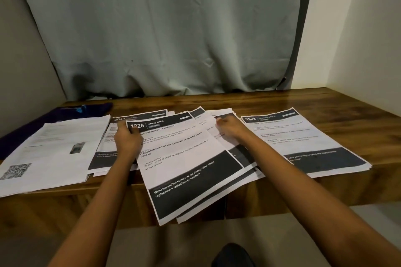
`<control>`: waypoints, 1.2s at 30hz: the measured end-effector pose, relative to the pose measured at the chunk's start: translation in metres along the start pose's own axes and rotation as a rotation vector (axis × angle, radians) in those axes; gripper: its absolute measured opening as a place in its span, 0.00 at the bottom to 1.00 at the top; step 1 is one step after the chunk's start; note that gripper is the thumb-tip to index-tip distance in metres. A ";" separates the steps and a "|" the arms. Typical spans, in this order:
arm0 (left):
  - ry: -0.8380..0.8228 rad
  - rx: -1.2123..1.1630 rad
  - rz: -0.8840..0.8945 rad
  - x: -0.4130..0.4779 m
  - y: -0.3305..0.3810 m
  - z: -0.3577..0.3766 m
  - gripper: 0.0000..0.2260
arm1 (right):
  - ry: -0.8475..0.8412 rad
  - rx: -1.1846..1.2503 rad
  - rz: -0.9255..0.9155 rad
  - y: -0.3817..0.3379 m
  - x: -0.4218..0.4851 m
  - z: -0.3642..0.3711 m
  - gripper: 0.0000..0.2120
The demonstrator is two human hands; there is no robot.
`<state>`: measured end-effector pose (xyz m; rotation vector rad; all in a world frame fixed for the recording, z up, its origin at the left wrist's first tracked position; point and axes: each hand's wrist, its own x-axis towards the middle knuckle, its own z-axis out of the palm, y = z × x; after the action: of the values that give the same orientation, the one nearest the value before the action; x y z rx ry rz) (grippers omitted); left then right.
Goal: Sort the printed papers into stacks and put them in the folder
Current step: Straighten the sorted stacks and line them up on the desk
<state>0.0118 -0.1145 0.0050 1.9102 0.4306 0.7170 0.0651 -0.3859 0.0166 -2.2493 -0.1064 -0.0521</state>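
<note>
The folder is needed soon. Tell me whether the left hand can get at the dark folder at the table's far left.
Probably yes. The left hand grips sheet 1226, but nothing stands between it and the folder. The QR-code stack covers its near part; only the far strip is bare.

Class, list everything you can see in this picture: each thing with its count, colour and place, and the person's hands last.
curtain: one, grey-green, hanging behind the table.
table: one, brown wood, across the middle.
folder: one, dark blue, far left, partly under papers.
QR-code stack: one, white, left end.
2641 stack: one, white and black, left of centre.
1226 sheet: one, white and black, centre, overhanging the near edge.
fanned papers: several, white and black, beneath the 1226 sheet.
3638 stack: one, white and black, right.
left hand: pinches the 1226 sheet's top corner.
right hand: on the fanned papers, grip unclear.
</note>
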 end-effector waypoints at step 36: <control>-0.174 0.544 0.187 0.000 -0.019 0.029 0.19 | 0.108 -0.462 0.330 0.029 0.004 -0.046 0.27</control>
<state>0.0309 -0.1269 -0.0216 2.5304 0.3629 0.5816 0.0723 -0.4400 0.0236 -2.6874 0.3704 -0.0210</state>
